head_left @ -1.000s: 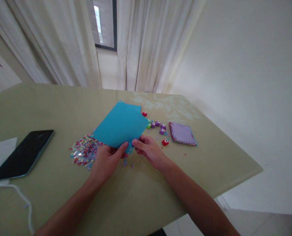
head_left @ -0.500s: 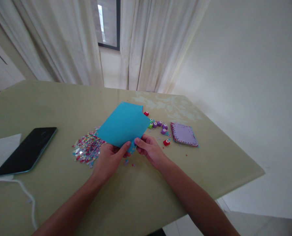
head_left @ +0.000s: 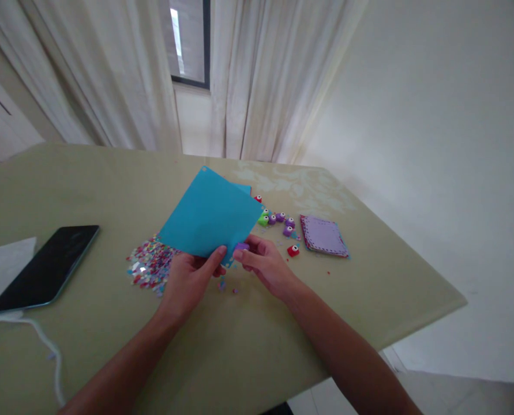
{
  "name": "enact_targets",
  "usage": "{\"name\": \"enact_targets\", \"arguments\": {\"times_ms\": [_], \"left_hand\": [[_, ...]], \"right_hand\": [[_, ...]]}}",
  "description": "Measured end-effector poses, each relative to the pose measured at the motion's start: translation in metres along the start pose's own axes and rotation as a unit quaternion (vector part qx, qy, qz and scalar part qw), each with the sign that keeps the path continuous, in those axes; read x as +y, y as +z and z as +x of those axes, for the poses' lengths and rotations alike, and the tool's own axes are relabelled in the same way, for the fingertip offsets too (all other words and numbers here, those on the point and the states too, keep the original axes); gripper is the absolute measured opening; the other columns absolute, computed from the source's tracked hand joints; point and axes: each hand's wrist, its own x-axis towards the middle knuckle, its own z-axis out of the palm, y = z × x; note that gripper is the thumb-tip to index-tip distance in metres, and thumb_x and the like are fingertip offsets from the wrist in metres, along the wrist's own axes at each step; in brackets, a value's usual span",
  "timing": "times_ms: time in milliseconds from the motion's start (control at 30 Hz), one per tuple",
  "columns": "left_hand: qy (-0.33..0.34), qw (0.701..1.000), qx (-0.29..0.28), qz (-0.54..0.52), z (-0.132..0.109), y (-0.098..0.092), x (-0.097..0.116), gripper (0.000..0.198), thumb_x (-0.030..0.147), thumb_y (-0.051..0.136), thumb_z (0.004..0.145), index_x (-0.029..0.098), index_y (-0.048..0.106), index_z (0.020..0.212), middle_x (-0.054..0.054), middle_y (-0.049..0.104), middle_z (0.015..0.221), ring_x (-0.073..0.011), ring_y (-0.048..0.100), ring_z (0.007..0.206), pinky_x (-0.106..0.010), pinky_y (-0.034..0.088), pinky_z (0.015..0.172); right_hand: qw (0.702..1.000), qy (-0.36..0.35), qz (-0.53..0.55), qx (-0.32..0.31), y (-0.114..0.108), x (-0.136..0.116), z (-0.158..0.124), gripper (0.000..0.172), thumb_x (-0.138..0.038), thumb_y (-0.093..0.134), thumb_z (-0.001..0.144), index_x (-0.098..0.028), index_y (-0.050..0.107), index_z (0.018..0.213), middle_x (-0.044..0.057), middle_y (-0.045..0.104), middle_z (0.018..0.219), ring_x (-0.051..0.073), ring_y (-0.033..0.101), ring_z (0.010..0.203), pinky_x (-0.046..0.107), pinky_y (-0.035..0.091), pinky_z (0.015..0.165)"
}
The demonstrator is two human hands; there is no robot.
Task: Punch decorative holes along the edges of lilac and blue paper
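A square sheet of blue paper [head_left: 211, 216] is held up in front of me, tilted, one corner pointing away. My left hand [head_left: 191, 276] pinches its near edge, thumb on top. My right hand [head_left: 265, 262] grips a small purple craft punch [head_left: 241, 246] at the sheet's near right edge. Small holes show along that edge and at the far corner. Whether the punch's jaws are around the paper, I cannot tell. Behind the sheet, part of another blue sheet [head_left: 243, 188] shows on the table.
Colourful confetti [head_left: 150, 265] is heaped at the left. Several small punches with eyes [head_left: 281, 217] lie to the right, with a red one [head_left: 293, 251] nearer. Beyond is a stack of purple paper squares [head_left: 325, 236]. A black tablet [head_left: 44, 268], white sheet [head_left: 6, 262] and white cable [head_left: 56, 357] lie far left.
The blue paper has turned, its far corner swinging up and left. More of the purple punch now shows in my right hand. Both hands stay nearly in place.
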Motion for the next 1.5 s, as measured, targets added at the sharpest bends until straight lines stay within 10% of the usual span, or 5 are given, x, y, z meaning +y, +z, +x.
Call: {"name": "enact_targets", "arguments": {"times_ms": [267, 533, 767, 1067, 1500], "left_hand": [[0.008, 0.999, 0.032, -0.002, 0.001, -0.003, 0.001, 0.049, 0.061, 0.072, 0.078, 0.021, 0.073, 0.050, -0.009, 0.073, 0.055, -0.0191, 0.064, 0.049, -0.030, 0.047, 0.051], [-0.021, 0.998, 0.059, 0.019, 0.016, -0.012, -0.006, 0.041, 0.060, 0.076, 0.075, 0.021, 0.077, 0.063, -0.009, 0.078, 0.063, -0.0245, 0.073, 0.056, -0.032, 0.056, 0.057], [-0.043, 0.998, 0.025, -0.036, 0.016, -0.009, -0.009, 0.046, 0.062, 0.075, 0.077, 0.019, 0.075, 0.062, -0.010, 0.076, 0.059, -0.0226, 0.072, 0.053, -0.031, 0.059, 0.057], [-0.037, 0.996, 0.028, -0.079, 0.013, -0.006, -0.006, 0.043, 0.060, 0.078, 0.073, 0.018, 0.074, 0.065, -0.007, 0.075, 0.058, -0.0205, 0.070, 0.051, -0.030, 0.059, 0.055], [-0.030, 0.993, 0.066, -0.089, 0.013, -0.011, -0.003, 0.044, 0.061, 0.079, 0.076, 0.019, 0.073, 0.066, -0.007, 0.076, 0.061, -0.0203, 0.071, 0.052, -0.030, 0.059, 0.057]], "right_hand": [[0.978, -0.101, -0.174, 0.056, -0.037, -0.004, 0.015, 0.029, -0.040, 0.079, 0.088, -0.024, 0.080, 0.112, 0.003, 0.074, 0.095, 0.017, 0.063, 0.081, 0.031, 0.046, 0.074], [0.832, -0.117, -0.529, 0.118, -0.060, 0.004, 0.021, 0.028, -0.016, 0.074, 0.087, -0.018, 0.073, 0.115, 0.008, 0.075, 0.107, 0.022, 0.066, 0.093, 0.038, 0.052, 0.089], [0.841, -0.120, -0.522, 0.078, -0.058, 0.011, 0.022, 0.035, -0.038, 0.070, 0.101, -0.018, 0.071, 0.130, 0.012, 0.075, 0.123, 0.023, 0.070, 0.098, 0.040, 0.054, 0.096], [0.637, -0.117, -0.749, 0.142, -0.078, 0.002, 0.032, 0.049, -0.013, 0.048, 0.106, -0.022, 0.061, 0.152, 0.015, 0.063, 0.153, 0.036, 0.051, 0.137, 0.053, 0.035, 0.117], [0.740, -0.029, -0.670, -0.038, -0.076, -0.021, 0.007, 0.019, -0.021, 0.080, 0.084, -0.018, 0.073, 0.101, 0.006, 0.071, 0.095, 0.023, 0.063, 0.086, 0.032, 0.044, 0.077]]}}
